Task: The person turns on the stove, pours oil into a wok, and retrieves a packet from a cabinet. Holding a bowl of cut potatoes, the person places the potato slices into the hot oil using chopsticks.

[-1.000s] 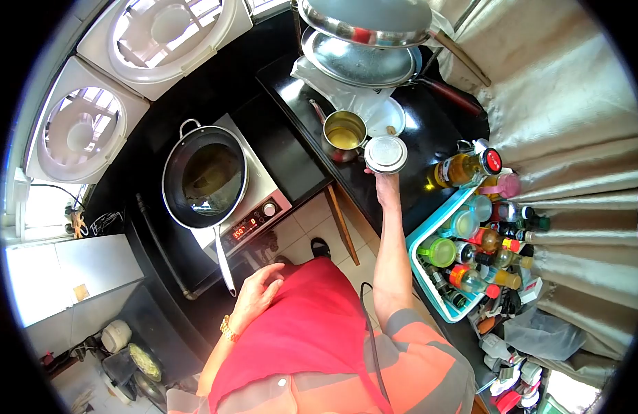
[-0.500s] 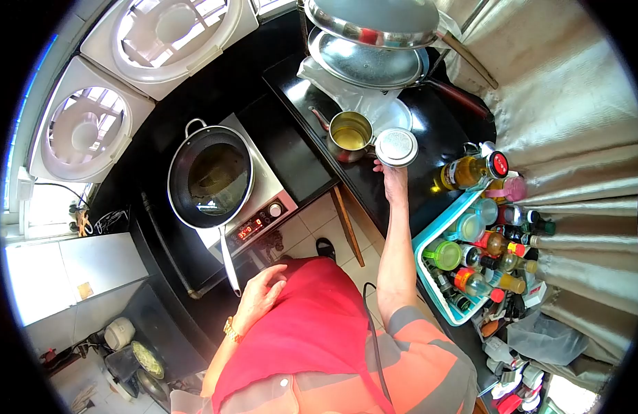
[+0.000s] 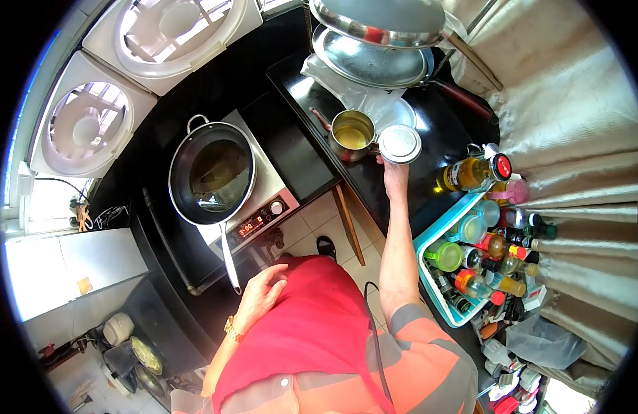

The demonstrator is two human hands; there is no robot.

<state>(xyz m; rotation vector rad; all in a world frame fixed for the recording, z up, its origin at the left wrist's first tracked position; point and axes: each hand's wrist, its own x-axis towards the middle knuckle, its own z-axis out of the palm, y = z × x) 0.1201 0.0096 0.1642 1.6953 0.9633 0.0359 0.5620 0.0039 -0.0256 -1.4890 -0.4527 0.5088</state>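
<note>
My right hand (image 3: 395, 181) is closed at the edge of a round metal lid (image 3: 400, 144), most of its fingers hidden beneath. Beside the lid, a small metal pot (image 3: 353, 131) with a spout stands uncovered, holding yellowish liquid; its handle is partly behind the lid. My left hand (image 3: 264, 293) rests against the red apron (image 3: 305, 310), fingers loosely stretched, holding nothing. Just ahead of it is the handle of a frying pan (image 3: 212, 169), which holds a shallow pool of dark-looking oil. The pan sits on an induction cooker (image 3: 271, 186) with a lit red display.
At right, a turquoise basket (image 3: 429, 290) holds several bottles and jars. An oil bottle (image 3: 467, 172) stands at its far end. Large metal lids (image 3: 367, 58) and a wooden-handled pan lie behind the pot. White fan units (image 3: 91, 131) line the left wall.
The cooker's red display shows different digits. The lid in my right hand has tilted slightly. My left hand stays in place, and the view has shifted a little.
</note>
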